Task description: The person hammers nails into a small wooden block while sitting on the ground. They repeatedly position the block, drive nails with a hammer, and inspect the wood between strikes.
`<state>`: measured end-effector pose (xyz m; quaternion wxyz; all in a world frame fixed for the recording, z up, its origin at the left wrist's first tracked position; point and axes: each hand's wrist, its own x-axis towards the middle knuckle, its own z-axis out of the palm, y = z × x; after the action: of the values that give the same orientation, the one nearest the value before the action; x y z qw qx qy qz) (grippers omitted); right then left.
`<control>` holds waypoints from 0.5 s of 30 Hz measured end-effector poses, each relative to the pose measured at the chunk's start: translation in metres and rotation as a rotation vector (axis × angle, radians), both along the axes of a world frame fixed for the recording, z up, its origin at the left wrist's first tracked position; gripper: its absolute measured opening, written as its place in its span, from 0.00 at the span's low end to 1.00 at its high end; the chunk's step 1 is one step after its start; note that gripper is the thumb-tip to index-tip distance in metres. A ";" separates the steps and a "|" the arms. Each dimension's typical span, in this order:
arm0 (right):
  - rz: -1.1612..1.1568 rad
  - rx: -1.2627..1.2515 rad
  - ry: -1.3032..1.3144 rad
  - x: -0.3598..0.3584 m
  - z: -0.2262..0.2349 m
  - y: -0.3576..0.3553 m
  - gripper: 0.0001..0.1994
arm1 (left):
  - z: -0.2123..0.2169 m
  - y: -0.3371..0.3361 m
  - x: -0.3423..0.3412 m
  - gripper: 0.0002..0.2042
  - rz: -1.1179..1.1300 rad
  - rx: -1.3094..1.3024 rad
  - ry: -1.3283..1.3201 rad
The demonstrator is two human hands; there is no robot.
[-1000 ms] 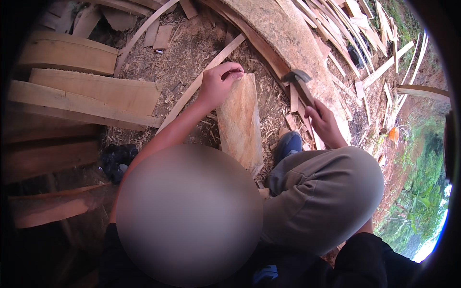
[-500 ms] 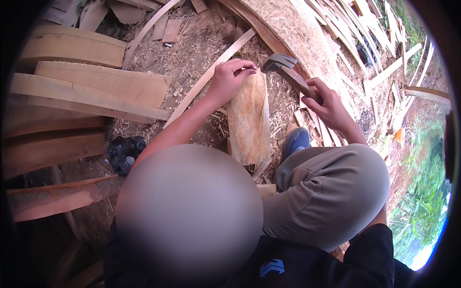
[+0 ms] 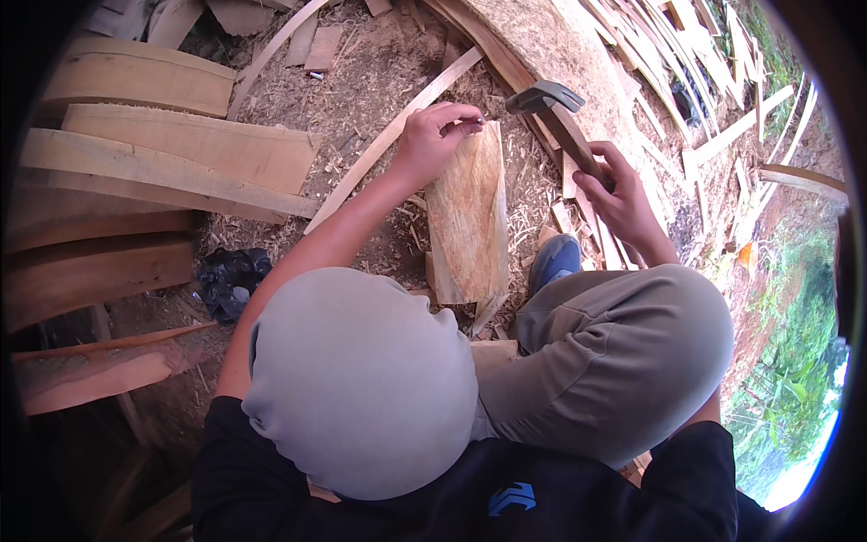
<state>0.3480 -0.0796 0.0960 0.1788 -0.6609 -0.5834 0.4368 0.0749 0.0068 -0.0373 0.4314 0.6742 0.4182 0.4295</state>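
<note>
While right hand (image 3: 625,200) grasps hammer (image 3: 570,138) clear of board (image 3: 468,221), left hand (image 3: 430,140) curls at far end (grip contents unclear); finished share indiscernible.

Shaving-strewn earth floor (image 3: 357,86), green foliage (image 3: 790,361), bright daylight (image 3: 804,474)

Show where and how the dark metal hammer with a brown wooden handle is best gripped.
Probably the lower end of its slim wooden handle, from the lower right, as the right hand does: that handle slants down-right, away from the metal head.
</note>
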 end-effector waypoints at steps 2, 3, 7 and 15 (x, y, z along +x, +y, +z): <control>0.010 0.002 0.031 0.003 -0.007 -0.001 0.16 | -0.001 0.000 0.000 0.06 0.009 0.000 -0.010; 0.014 0.004 0.047 0.004 -0.009 -0.001 0.16 | -0.002 0.001 0.000 0.06 0.013 -0.004 -0.025; 0.008 -0.023 0.082 0.002 -0.008 -0.003 0.16 | 0.001 0.000 0.000 0.06 0.014 -0.016 0.003; -0.011 -0.006 0.158 -0.001 -0.011 -0.003 0.16 | 0.001 0.001 -0.001 0.06 0.013 -0.009 0.021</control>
<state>0.3467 -0.0830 0.0853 0.2249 -0.6279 -0.5628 0.4883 0.0736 0.0075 -0.0367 0.4271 0.6740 0.4290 0.4233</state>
